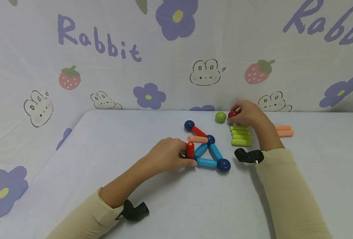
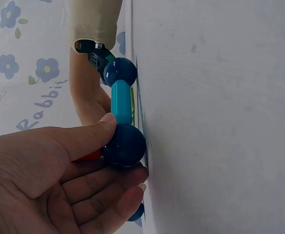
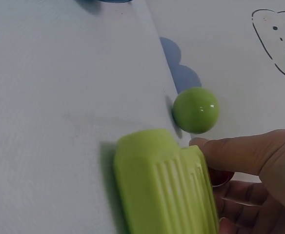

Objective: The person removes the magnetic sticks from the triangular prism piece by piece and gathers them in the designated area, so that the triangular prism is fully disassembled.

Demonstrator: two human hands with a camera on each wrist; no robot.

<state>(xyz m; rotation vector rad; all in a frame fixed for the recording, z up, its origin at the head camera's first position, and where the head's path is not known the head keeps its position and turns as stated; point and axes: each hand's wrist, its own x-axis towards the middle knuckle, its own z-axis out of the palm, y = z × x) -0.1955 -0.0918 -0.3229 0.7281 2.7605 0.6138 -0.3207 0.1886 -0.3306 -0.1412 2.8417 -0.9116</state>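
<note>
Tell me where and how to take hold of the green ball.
The green ball is probably best pinched across its widest part, thumb and fingers on opposite sides, coming down from the front left. It is smooth and round, the patterned backdrop rises close behind it, and the right hand, pinching the red ball, crowds its right side.

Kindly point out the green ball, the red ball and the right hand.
Green ball [image 1: 220, 117], head view: middle of its front.
Red ball [image 1: 232, 114], head view: its uncovered part.
Right hand [image 1: 249, 113], head view: back of hand.
</note>
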